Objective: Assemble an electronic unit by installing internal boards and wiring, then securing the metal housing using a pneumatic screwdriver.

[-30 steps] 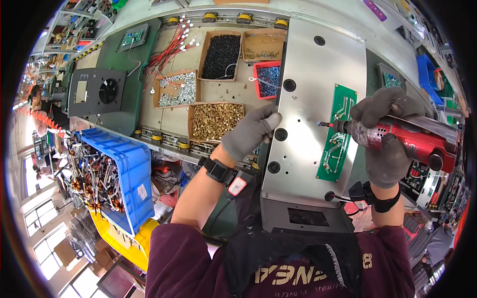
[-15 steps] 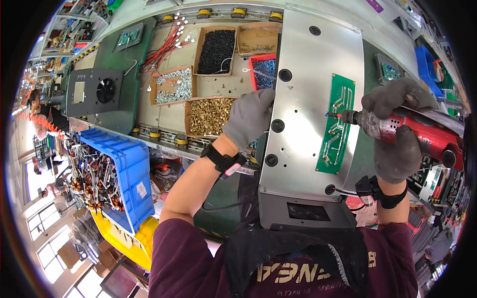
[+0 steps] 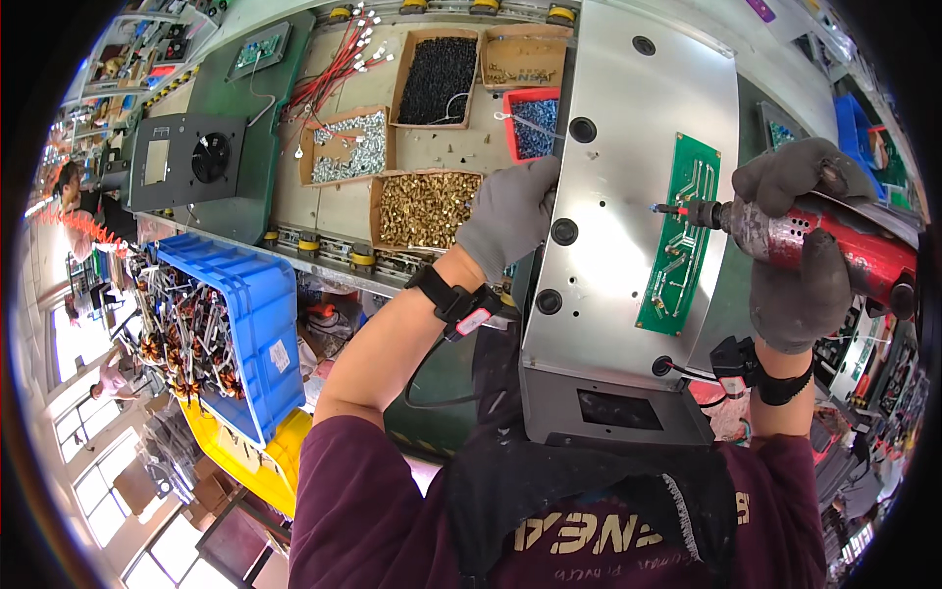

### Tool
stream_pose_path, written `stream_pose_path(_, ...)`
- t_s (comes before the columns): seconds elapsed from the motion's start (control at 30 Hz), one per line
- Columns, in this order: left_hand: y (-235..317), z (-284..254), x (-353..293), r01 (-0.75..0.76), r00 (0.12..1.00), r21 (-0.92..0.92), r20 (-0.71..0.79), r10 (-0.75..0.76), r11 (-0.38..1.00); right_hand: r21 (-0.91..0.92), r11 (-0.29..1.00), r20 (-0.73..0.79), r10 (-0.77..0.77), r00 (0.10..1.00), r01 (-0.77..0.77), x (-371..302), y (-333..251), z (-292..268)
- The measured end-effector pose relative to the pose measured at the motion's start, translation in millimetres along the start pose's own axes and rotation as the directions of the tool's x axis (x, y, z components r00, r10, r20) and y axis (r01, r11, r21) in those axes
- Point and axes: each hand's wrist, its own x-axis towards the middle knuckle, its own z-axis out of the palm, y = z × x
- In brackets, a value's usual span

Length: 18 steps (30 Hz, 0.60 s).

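My right hand (image 3: 800,245), in a dark grey glove, wraps around a red power screwdriver (image 3: 834,240) lying sideways above the work. Its bit points left, with a small bluish screw (image 3: 654,207) at the tip. Below the bit are a green circuit board (image 3: 677,236) and the silvery metal case (image 3: 613,265) it lies on. Whether the screw touches the case I cannot tell. My left hand (image 3: 510,211), gloved in grey, is closed at the left edge of the case, its fingertips partly hidden. Both wrists wear black straps.
Left of the case stand trays of brass fasteners (image 3: 422,208), silvery screws (image 3: 348,147) and black screws (image 3: 439,79), and a red bin of bluish screws (image 3: 535,128). Red wires (image 3: 329,74) lie behind. A blue crate (image 3: 265,334) of wired parts stands at left, near a dark fan unit (image 3: 186,162).
The case and trays have shifted slightly up the picture, the case also rightward. The screwdriver tip sits slightly farther left relative to the board. Both hands keep their grip.
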Motion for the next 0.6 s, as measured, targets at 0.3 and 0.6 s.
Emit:
stream_pose_path(0.3, 7.5, -5.9, -3.7, 0.087, 0.993, 0.162, 0.061, -0.098, 0.983, -0.008, 1.0, -0.014, 0.003, 1.0, -0.003, -1.5, 1.8, 0.7)
stream_pose_path(0.6, 22.7, -19.3, -59.8, 0.416, 0.887, -0.254, 0.327, -0.327, 0.873, -0.012, 0.999, -0.089, 0.034, 0.995, -0.035, 1.3, 0.7, 3.9)
